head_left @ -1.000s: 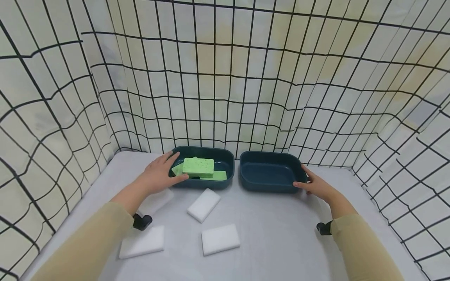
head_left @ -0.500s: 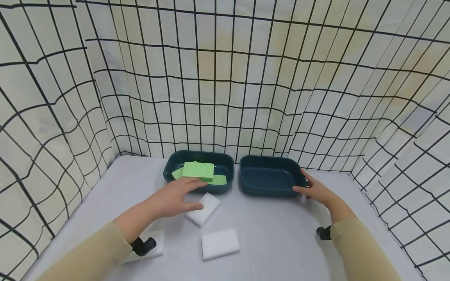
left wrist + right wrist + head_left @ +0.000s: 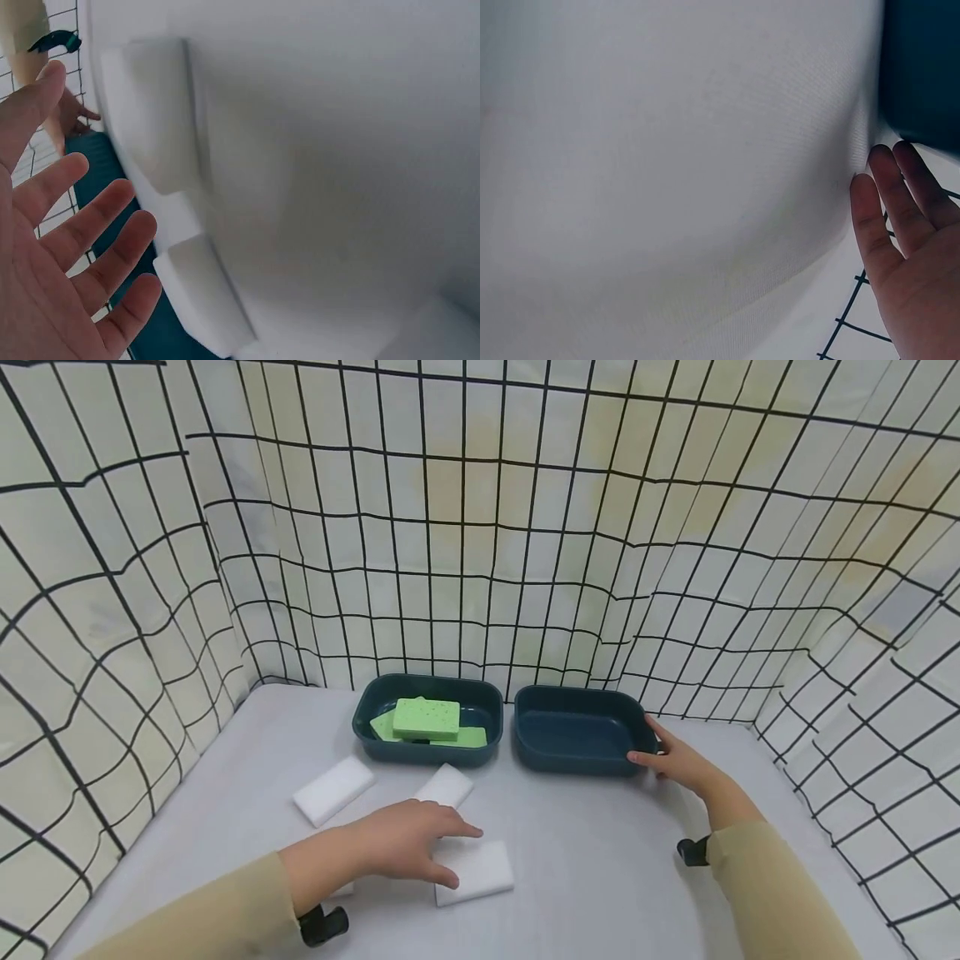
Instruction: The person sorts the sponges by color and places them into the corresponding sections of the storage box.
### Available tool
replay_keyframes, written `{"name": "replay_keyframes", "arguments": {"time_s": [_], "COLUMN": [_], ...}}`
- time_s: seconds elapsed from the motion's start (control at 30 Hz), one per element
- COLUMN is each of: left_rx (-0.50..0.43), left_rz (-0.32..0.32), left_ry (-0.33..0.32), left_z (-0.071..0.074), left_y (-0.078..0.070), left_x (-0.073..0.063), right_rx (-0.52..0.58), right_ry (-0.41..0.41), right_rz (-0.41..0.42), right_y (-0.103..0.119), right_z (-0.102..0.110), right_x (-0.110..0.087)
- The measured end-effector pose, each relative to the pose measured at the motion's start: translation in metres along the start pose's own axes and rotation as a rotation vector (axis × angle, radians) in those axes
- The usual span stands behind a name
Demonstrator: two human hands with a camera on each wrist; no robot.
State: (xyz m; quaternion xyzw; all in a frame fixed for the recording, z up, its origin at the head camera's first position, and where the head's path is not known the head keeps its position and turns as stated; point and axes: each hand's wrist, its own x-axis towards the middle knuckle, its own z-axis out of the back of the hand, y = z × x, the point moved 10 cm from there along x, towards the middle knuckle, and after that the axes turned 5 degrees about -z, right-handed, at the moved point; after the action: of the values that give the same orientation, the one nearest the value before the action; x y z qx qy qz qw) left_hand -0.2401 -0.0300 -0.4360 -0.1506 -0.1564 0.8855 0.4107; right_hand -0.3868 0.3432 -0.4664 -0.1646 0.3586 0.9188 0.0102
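My left hand (image 3: 408, 839) hovers over the front part of the table, fingers spread, with nothing in its grasp. Its thumb and fingertips overlap a white sponge block (image 3: 486, 874) in the head view. Behind the hand, another white block (image 3: 448, 783) is partly covered. In the left wrist view two white blocks lie beyond the fingers, the nearer-to-top one (image 3: 154, 120) blurred. My right hand (image 3: 686, 768) touches the right end of an empty dark teal tray (image 3: 581, 764), its fingers fairly straight in the right wrist view beside the tray corner (image 3: 922, 82).
A second teal tray (image 3: 420, 754) to the left holds several green sponges (image 3: 427, 718). One more white block (image 3: 333, 789) lies in front of it, and another peeks out under the left wrist. Black wire grid panels (image 3: 480, 560) enclose the table's back and sides.
My left hand has come from the left tray's end toward the front and right, over the white blocks. The right hand has stayed at the right tray.
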Motion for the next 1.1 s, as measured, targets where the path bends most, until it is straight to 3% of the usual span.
{"name": "replay_keyframes", "arguments": {"time_s": [0.23,0.6,0.93,1.1], "left_rx": [0.015,0.073,0.061,0.049], "left_rz": [0.0,-0.022,-0.017,-0.009], "left_ry": [0.07,0.109,0.102,0.042], "left_z": [-0.017,-0.021,-0.02,-0.008], "left_y": [-0.006,-0.013,-0.012,-0.008], "left_x": [0.004,0.006,0.007,0.007], "right_rx": [0.007,-0.013,-0.006,-0.011], "right_ry": [0.002,-0.001,-0.015,-0.02], "right_rz": [-0.001,-0.01,-0.028,-0.029], "right_y": [0.003,0.003,-0.001,-0.001], "right_z": [0.0,0.0,0.002,0.001], "right_x": [-0.002,-0.003,-0.001,0.001]}}
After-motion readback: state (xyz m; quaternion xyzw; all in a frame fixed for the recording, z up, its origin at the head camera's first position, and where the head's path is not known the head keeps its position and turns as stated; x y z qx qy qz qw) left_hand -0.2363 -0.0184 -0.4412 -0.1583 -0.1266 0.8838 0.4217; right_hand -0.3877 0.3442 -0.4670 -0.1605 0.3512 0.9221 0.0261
